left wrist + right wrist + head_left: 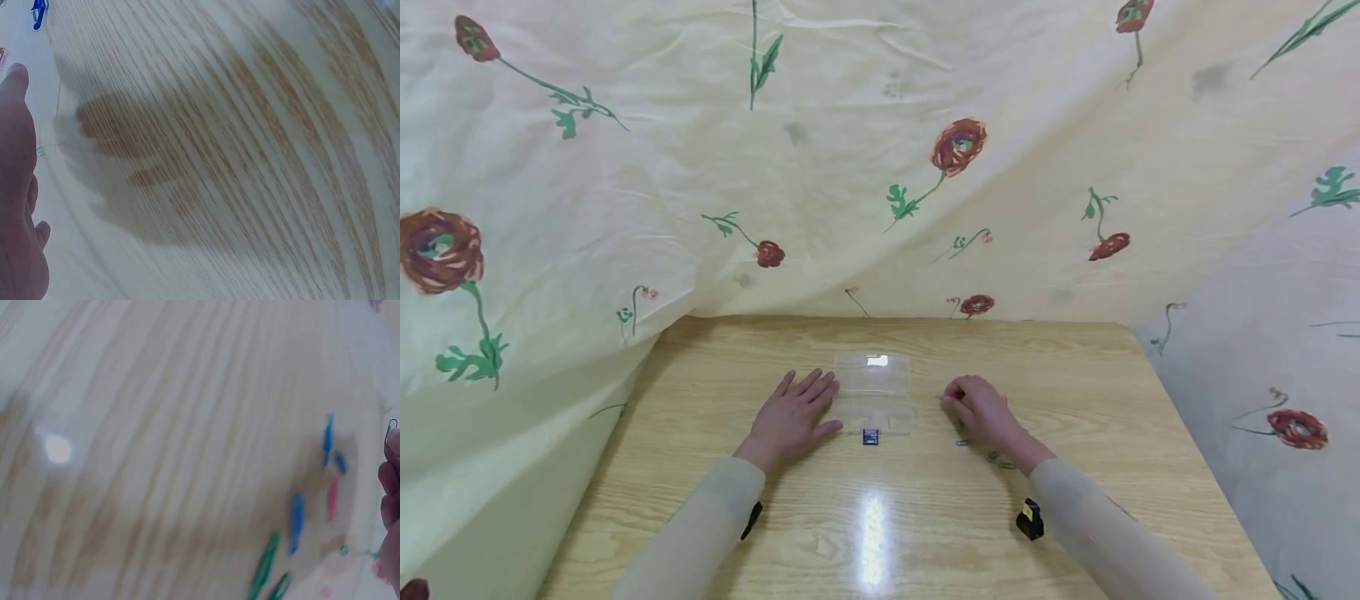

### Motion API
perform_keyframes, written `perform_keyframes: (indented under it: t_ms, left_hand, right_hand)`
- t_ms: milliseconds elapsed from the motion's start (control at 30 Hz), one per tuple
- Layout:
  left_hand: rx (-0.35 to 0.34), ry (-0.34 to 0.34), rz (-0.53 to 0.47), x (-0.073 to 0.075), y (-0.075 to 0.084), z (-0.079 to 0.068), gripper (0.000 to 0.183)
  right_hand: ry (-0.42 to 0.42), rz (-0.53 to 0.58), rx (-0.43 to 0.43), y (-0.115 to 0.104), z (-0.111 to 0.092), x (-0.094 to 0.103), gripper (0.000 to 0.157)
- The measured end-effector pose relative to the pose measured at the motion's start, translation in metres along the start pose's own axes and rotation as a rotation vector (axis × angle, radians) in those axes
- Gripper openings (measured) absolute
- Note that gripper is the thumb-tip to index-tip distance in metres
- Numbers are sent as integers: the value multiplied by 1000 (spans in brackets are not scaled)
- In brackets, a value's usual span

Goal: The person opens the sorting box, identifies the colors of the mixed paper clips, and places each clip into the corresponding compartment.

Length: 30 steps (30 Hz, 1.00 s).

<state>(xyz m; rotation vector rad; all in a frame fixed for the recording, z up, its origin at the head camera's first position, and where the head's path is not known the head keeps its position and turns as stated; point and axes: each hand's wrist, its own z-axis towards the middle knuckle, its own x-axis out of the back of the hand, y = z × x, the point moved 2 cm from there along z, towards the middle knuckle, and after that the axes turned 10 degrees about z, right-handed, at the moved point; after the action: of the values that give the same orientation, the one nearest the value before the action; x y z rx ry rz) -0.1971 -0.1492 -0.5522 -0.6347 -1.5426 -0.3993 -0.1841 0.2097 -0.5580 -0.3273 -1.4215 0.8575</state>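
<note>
A clear plastic box lies with its lid folded back on the table. My left hand is spread with straight fingers at the box's left side, the thumb tip at its edge. Something small and blue shows at the front of the box; its kind is unclear. To the right of the box, my right hand pinches a paper clip between thumb and finger. Under that hand, several loose paper clips lie on the table, among them a blue one, a pink one and a green one.
The wooden table reflects a bright light near its front. A flowered cloth hangs behind the table and along both sides. Dark wrist devices sit beneath the sleeves.
</note>
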Motion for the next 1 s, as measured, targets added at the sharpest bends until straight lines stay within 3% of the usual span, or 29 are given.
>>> perform_keyframes:
  t_ms: [200,500,800,1000]
  left_hand:
    - [-14,3,-11,2,-2,-4,75]
    - [-36,20,-1,-2,-4,-9,76]
    - [-33,25,-25,-1,-3,-8,75]
    - [-31,24,-25,0,-3,-8,75]
  right_hand:
    - [14,95,67,-25,10,-9,4]
    - [-19,77,92,-50,17,-29,7]
    - [-79,34,79,-56,25,-41,6]
    - [-26,111,29,-53,23,-40,8]
